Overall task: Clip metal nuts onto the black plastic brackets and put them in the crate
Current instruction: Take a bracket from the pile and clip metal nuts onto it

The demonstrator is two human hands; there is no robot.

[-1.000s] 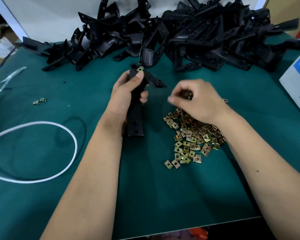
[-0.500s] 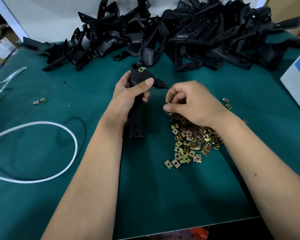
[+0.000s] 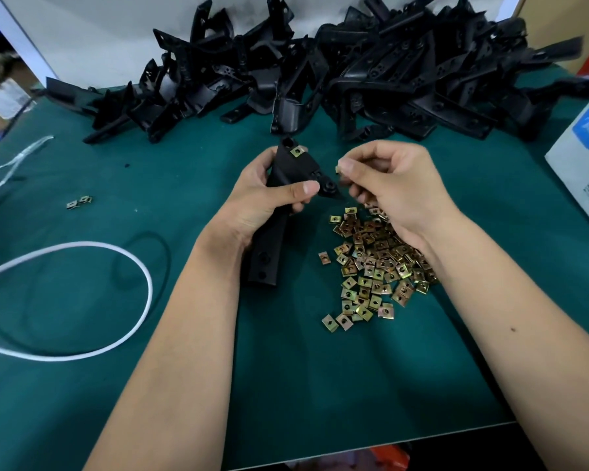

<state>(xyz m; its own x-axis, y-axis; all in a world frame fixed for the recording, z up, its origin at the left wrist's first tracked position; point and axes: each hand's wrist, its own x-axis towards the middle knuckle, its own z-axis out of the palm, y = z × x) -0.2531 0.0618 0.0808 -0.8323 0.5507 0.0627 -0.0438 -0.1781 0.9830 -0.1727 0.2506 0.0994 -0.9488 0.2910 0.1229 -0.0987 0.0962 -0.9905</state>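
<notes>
My left hand [image 3: 266, 195] grips a long black plastic bracket [image 3: 269, 246] upright over the green mat, thumb across its front. One brass clip nut [image 3: 297, 151] sits on the bracket's top end. My right hand [image 3: 391, 185] is raised beside the bracket's side tab [image 3: 329, 188] and pinches a single metal nut [image 3: 338, 169] between thumb and forefinger. A loose heap of brass clip nuts [image 3: 374, 263] lies on the mat under my right wrist. No crate is in view.
A big pile of black brackets [image 3: 337, 76] fills the back of the mat. Two stray nuts [image 3: 79, 202] lie at the left. A white cord loop [image 3: 82, 300] lies left of my arm. A white box [image 3: 582, 161] stands at the right edge.
My right hand has lifted from the nut heap with one nut and moved up beside the bracket's tab. My left hand tilted the bracket slightly, thumb now across its front.
</notes>
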